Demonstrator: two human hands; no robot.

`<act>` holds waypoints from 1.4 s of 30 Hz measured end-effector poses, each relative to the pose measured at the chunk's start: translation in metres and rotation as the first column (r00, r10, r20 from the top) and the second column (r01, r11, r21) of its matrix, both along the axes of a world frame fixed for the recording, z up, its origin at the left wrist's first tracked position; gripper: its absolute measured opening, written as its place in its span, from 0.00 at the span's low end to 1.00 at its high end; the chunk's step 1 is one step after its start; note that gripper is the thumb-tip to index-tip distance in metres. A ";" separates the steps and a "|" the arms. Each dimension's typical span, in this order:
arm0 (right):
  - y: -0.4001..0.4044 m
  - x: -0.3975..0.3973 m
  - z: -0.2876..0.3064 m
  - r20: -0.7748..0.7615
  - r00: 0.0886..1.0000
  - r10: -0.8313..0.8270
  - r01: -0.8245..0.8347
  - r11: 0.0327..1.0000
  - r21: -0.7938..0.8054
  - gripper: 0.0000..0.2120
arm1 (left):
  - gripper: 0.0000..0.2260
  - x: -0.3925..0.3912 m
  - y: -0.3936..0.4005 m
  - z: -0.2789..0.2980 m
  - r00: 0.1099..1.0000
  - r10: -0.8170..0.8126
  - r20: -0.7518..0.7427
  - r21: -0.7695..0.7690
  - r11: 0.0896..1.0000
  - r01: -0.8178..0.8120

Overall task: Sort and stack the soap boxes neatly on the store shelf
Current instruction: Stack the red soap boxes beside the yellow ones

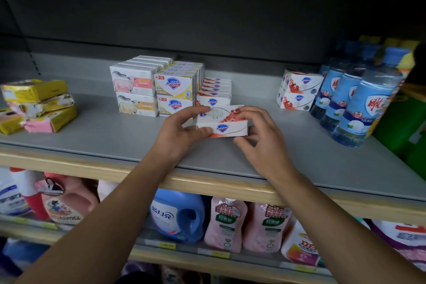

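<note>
Near the grey shelf's (96,131) front edge, left hand (182,132) and right hand (260,138) grasp a white-and-red cardboard soap box (222,123). Behind, sorted stacks (161,86) stand done; two matching boxes (297,90) rightward remain apart.

Both hands hold a white cardboard soap box with a red pattern and blue shield logo (221,123) just above the grey shelf surface (103,131): the left hand (182,132) grips its left end, the right hand (258,136) its right end. Just behind it stands a row of matching white-and-red boxes (215,92), beside stacked yellow-trimmed boxes (176,92) and pink-and-cream cow-printed boxes (136,90). Two more white-and-red boxes (298,90) sit stacked near blue-labelled clear plastic bottles (359,99) on the right. Yellow wrapped soap bars (36,105) lie piled at far left.
</note>
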State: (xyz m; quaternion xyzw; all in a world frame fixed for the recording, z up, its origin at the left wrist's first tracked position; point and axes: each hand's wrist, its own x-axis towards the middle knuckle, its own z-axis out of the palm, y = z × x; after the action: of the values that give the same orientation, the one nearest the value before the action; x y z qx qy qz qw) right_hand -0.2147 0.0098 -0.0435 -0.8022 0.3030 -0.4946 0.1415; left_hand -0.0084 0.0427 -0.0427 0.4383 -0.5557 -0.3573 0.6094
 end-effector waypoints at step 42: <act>-0.067 -0.132 0.010 -0.711 0.605 -0.359 0.619 0.774 0.136 0.29 | 0.18 -0.080 -0.071 0.040 0.638 0.236 0.733 -0.131 0.969 -0.209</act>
State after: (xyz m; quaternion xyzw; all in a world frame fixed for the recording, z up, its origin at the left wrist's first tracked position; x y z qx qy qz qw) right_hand -0.3469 -0.0575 -0.0336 -0.7627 0.6310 -0.1382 0.0317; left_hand -0.0882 -0.0288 -0.0023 0.6000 -0.7032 -0.0605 0.3766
